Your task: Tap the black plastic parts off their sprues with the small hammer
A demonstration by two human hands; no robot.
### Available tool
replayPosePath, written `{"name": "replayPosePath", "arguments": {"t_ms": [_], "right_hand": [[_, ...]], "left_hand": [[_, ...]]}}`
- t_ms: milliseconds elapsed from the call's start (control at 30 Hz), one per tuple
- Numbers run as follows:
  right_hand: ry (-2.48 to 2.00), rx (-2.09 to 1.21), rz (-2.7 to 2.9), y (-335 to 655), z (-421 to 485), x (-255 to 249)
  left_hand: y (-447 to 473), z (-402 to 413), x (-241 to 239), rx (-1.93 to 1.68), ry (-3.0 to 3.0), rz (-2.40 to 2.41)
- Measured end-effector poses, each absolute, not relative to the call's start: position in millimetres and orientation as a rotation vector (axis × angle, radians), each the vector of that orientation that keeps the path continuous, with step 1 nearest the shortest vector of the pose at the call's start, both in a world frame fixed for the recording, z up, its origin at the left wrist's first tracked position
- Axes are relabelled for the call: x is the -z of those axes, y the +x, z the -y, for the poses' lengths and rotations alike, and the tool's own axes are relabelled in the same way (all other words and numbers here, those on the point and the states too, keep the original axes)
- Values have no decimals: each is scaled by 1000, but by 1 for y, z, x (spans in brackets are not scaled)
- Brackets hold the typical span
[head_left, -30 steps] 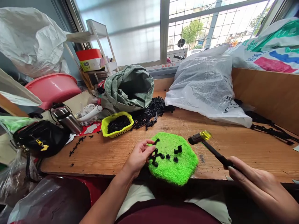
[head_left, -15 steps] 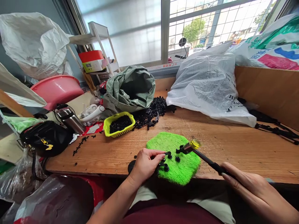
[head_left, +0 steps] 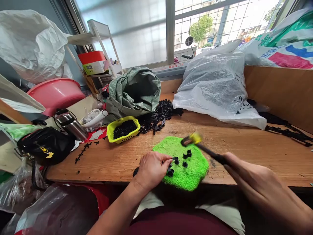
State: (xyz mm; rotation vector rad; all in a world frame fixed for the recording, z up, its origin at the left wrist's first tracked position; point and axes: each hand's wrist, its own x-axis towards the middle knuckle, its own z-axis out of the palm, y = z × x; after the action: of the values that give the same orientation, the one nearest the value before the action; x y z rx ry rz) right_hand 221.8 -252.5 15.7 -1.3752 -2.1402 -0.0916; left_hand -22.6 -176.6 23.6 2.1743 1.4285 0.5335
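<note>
Wooden worktop (head_left: 244, 147), with green mat (head_left: 195, 169) at its near edge, at 6 o'clock. Left hand (head_left: 151, 169), grip pinched on black plastic part (head_left: 170, 171), pressed it flat at the mat's 9 o'clock. Right hand (head_left: 259, 189), grip wrapped round the handle, held small hammer (head_left: 193, 138) raised over the mat's 12 o'clock. Judged mid-strike: next called for a short, square tap clear of fingertips.

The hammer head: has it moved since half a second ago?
Yes. The hammer head has lifted off the green pad; it was low by the black parts and now hangs blurred above the pad's far edge, held by the right hand.
</note>
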Motion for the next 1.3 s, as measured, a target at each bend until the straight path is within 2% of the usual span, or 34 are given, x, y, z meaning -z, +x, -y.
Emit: {"name": "replayPosePath", "arguments": {"t_ms": [167,300,500,667,800,967,1300], "right_hand": [[-1403,89,2302,223,254,-13],[-1488,22,2163,221,253,-3],[-1484,16,2267,214,250,5],[-1528,-55,2007,234,259,4],[-1607,-6,2053,258,276,22],[-1596,127,2153,253,279,31],[-1575,-24,2261,217,256,20]], "left_hand": [[-23,178,-23,-539,2226,-1413],[-23,174,-25,-566,2211,-1400],[-26,170,-18,-604,2127,-1327],[-39,165,4,-840,1522,-1153],[-49,160,4,-1024,1037,-1009],[-42,154,-3,-1066,897,-1003],[-14,150,1,-1053,767,-1002]]}}
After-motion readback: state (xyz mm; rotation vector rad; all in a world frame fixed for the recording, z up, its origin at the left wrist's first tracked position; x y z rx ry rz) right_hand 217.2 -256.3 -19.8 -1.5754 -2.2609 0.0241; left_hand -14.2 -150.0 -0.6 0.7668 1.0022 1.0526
